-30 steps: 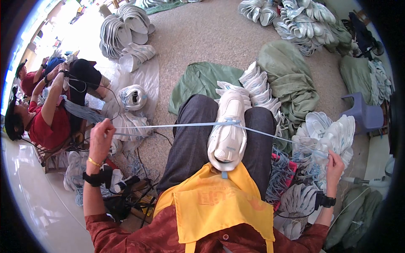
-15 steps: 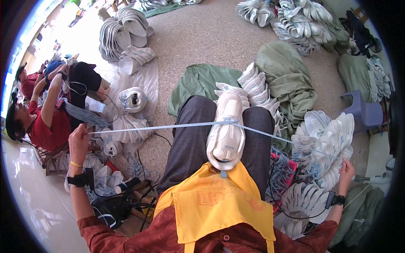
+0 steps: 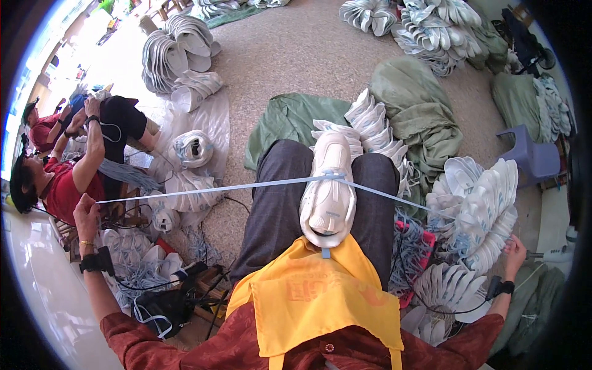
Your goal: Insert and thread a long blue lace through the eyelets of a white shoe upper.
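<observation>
A white shoe (image 3: 328, 206) rested on a seated person's lap (image 3: 277, 197) at centre. The left hand (image 3: 87, 216), at nine o'clock, and right hand (image 3: 515, 254), near four, pinched a pale blue lace (image 3: 203, 188) stretched out from it.

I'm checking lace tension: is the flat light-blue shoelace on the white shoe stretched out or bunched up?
Stretched out: the shoelace runs straight from the shoe to the left hand and slants toward the right hand.

The flat pale-blue lace (image 3: 265, 184) looks to me like woven cloth; the rounded white shoe (image 3: 327, 198), smooth and leathery; the yellow bib apron (image 3: 327, 308), matt cloth; the low purple-grey stool (image 3: 538, 158), smooth plastic; the speckled beige floor (image 3: 265, 61), stone-like.
</observation>
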A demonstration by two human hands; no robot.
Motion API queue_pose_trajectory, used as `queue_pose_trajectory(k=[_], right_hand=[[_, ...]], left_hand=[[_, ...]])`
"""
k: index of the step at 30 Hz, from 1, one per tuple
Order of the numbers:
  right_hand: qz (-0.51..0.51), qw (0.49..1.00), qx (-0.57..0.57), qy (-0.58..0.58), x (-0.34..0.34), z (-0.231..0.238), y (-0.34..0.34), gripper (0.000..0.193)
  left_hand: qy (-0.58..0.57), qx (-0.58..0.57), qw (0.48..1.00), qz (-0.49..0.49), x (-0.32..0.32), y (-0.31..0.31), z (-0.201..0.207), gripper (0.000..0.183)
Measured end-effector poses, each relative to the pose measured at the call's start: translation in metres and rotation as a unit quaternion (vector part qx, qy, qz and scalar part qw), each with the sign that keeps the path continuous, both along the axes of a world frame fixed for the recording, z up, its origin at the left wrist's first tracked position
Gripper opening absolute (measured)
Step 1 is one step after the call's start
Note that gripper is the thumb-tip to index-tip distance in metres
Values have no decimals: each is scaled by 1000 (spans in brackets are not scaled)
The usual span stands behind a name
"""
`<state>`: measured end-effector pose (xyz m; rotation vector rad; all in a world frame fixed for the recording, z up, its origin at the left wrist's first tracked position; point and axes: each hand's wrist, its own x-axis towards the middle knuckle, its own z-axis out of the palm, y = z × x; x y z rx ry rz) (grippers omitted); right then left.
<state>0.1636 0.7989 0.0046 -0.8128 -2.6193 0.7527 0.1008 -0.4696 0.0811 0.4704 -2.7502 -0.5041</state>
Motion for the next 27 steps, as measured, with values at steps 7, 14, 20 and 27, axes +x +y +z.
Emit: queue_pose_trajectory(k=[7, 14, 20, 27], right_hand=[[-26, 999, 22, -1, 3, -4, 30, 27], [-35, 998, 47, -2, 3, -9, 43, 23], [-14, 998, 33, -52, -15, -4, 46, 19], [69, 991, -11, -110, -105, -10, -53, 21]], left_hand=[[-20, 13, 999, 43, 10, -16, 13, 10], [-47, 29, 995, 77, 15, -34, 11, 11], [-30, -15, 999, -36, -4, -36, -10, 11], [3, -28, 994, -103, -89, 58, 35, 8]])
